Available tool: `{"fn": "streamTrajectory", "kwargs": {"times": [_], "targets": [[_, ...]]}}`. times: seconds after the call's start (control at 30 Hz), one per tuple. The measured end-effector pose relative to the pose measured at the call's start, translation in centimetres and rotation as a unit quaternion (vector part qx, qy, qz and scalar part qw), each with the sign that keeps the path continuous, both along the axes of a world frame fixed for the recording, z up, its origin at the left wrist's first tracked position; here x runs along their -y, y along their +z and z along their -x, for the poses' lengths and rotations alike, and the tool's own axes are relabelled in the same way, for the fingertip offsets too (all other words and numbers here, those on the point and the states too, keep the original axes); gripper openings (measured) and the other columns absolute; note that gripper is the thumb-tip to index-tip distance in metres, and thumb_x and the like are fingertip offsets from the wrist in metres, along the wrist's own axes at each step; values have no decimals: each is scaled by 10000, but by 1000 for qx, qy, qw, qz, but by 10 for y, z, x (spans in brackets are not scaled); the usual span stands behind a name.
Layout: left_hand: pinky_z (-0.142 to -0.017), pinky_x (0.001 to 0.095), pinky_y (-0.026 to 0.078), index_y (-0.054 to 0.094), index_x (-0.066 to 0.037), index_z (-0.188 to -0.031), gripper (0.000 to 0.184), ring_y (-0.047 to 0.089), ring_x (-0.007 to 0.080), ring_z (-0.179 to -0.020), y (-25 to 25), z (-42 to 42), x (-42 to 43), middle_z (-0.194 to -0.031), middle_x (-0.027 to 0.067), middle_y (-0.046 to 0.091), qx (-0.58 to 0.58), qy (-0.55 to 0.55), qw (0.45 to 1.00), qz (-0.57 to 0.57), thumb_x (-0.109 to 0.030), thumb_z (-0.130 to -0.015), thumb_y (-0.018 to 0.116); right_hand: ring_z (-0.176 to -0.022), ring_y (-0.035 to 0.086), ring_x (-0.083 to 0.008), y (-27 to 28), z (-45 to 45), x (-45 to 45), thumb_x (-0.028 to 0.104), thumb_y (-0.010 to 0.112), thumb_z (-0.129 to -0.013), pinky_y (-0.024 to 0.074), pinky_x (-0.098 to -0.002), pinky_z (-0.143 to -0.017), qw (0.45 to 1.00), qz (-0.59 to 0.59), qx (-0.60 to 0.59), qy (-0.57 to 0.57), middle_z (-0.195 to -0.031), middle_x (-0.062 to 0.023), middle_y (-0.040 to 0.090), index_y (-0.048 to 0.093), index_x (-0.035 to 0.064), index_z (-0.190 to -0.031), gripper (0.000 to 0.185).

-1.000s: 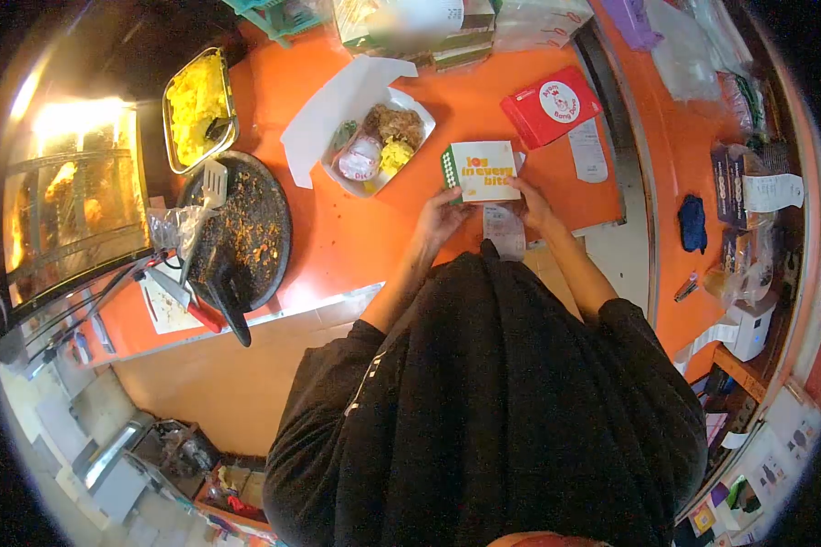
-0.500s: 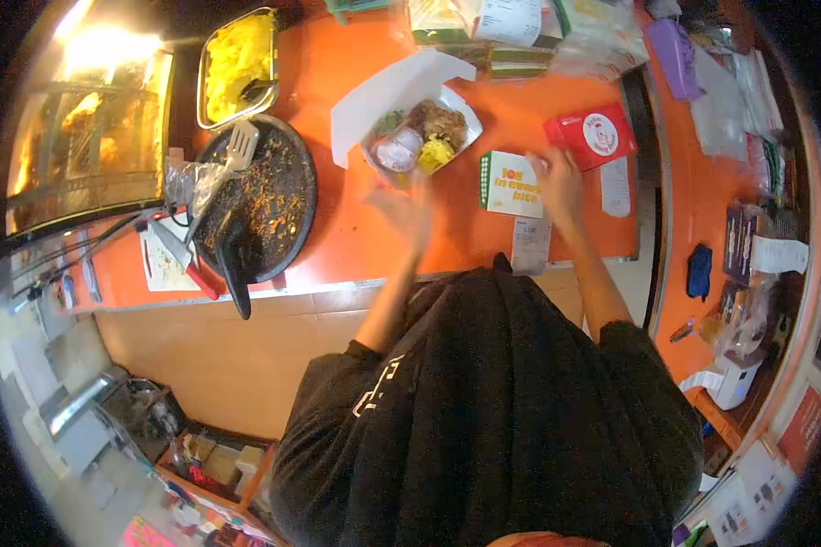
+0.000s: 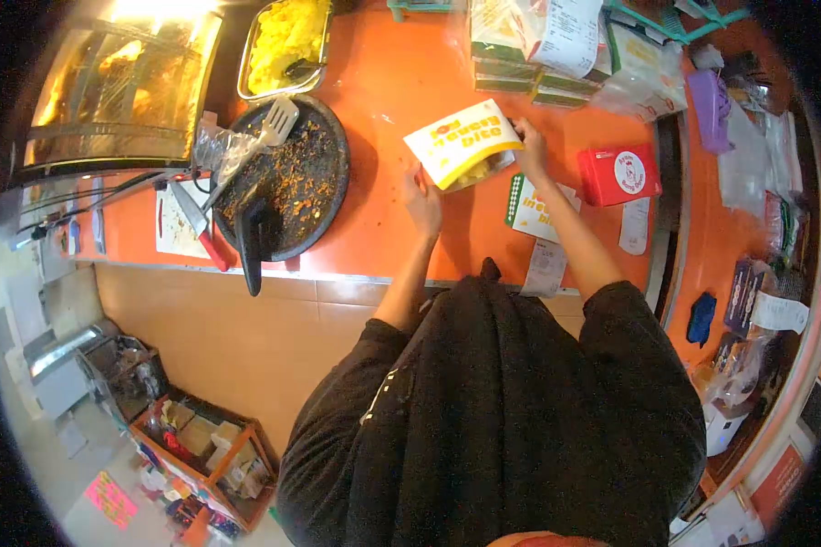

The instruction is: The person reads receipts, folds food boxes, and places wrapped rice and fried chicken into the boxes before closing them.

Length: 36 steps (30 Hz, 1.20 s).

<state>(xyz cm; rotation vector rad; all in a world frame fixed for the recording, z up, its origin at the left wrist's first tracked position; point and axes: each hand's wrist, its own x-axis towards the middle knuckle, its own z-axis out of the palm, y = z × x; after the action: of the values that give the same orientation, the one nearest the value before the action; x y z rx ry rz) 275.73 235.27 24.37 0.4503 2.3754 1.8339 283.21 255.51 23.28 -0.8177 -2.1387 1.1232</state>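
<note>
My left hand (image 3: pixel 423 202) grips the left end of a white and yellow paper food box (image 3: pixel 465 137), its fingers at the lower left corner. On the box's right end, my right hand (image 3: pixel 531 153) closes around the edge. The lid is folded over, and through a gap at the near side some food shows. Just below my right forearm lies a second box (image 3: pixel 531 211) with a green checked side, partly hidden by the arm. A paper receipt (image 3: pixel 545 267) sticks out from it toward the counter edge.
A red box (image 3: pixel 618 175) sits on the right with a receipt (image 3: pixel 634 226) beside it. Left stand a stone mortar (image 3: pixel 333 196) with pestle (image 3: pixel 251 239), spatula (image 3: pixel 280 120), knife (image 3: pixel 213 251) and yellow food tray (image 3: pixel 327 59). Bagged boxes (image 3: pixel 511 46) are at the back.
The food box stood open on the counter; now its lid is folded over and both hands hold it. My right hand has left the green-checked box. The view has shifted somewhat.
</note>
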Motion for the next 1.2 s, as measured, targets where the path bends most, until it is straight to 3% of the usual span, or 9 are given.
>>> {"fn": "streamTrajectory", "kwargs": {"times": [0.17, 0.33, 0.43, 0.5, 0.6, 0.9, 0.97, 1.03, 1.2], "targets": [[-670, 341, 433, 435, 32, -1040, 253, 563, 229, -791, 27, 22, -10, -854, 170, 578, 14, 3, 1000, 13, -128, -845, 449, -610, 553, -260, 21, 16, -2, 128, 577, -714, 397, -338, -529, 998, 7, 52, -23, -637, -139, 552, 441, 39, -683, 165], [-564, 327, 447, 417, -17, -1107, 284, 578, 290, -631, 56, 37, -7, -736, 134, 595, -32, -49, 993, 100, -101, -836, 431, -826, 572, -287, 55, 26, -12, 23, 496, -722, 432, -355, -705, 999, -27, 15, 40, -879, -136, 588, 498, 65, -994, 275], [-730, 379, 427, 380, -57, -1169, 362, 566, 310, -829, 50, 38, 1, -902, 155, 580, 112, -139, 967, 181, -69, -812, 436, -933, 546, -305, 40, 8, -11, -10, 467, -735, 429, -346, -768, 989, -41, 68, 124, -1000, -155, 558, 444, 89, -1104, 383], [-920, 442, 281, 340, -62, -1213, 445, 474, 297, -1024, 29, 32, 12, -1109, 166, 493, -135, -177, 963, 149, -104, -789, 468, -941, 549, -291, 30, -2, 1, -19, 470, -743, 436, -338, -770, 989, -1, 73, 132, -993, -142, 569, 434, 115, -1122, 403], [-998, 458, 112, 288, -45, -1244, 585, 300, 313, -1178, 40, 26, 17, -1241, 164, 382, -162, -219, 933, 236, -219, -748, 546, -918, 561, -282, 25, -11, 6, -18, 498, -742, 444, -338, -759, 991, 5, 53, 123, -967, -145, 577, 407, 129, -1148, 441], [-992, 487, 142, 213, -32, -1281, 958, 168, 355, -1235, 12, 62, 13, -1343, 219, 164, 65, -325, 927, 178, -495, -582, 677, -1204, 300, -258, 59, -17, -27, 164, 743, -579, 295, -347, -962, 902, 159, 280, 286, -1323, -161, 265, 178, 163, -1320, 931], [-973, 531, 153, 215, -71, -1291, 978, 166, 356, -1243, 19, 57, 8, -1332, 240, 173, 53, -302, 936, 172, -514, -557, 686, -1248, 220, -272, 43, -13, -58, 185, 762, -532, 239, -386, -999, 885, 87, 170, 425, -1348, -183, 209, 198, 176, -1325, 973], [-983, 520, 156, 220, -125, -1295, 980, 166, 372, -1239, 34, 43, -4, -1317, 262, 169, -266, -266, 848, 372, -507, -533, 702, -1255, 196, -289, 73, -2, -39, 191, 770, -510, 220, -413, -1005, 875, -51, 265, 402, -1356, -190, 177, 218, 176, -1319, 979], [-940, 540, 234, 243, -161, -1287, 932, 214, 408, -1196, 59, 64, -7, -1279, 266, 209, -277, -364, 811, 364, -459, -537, 711, -1267, 124, -337, 79, 9, -27, 236, 807, -408, 187, -460, -1013, 829, -206, 358, 377, -1370, -205, 94, 248, 172, -1308, 1062]]}}
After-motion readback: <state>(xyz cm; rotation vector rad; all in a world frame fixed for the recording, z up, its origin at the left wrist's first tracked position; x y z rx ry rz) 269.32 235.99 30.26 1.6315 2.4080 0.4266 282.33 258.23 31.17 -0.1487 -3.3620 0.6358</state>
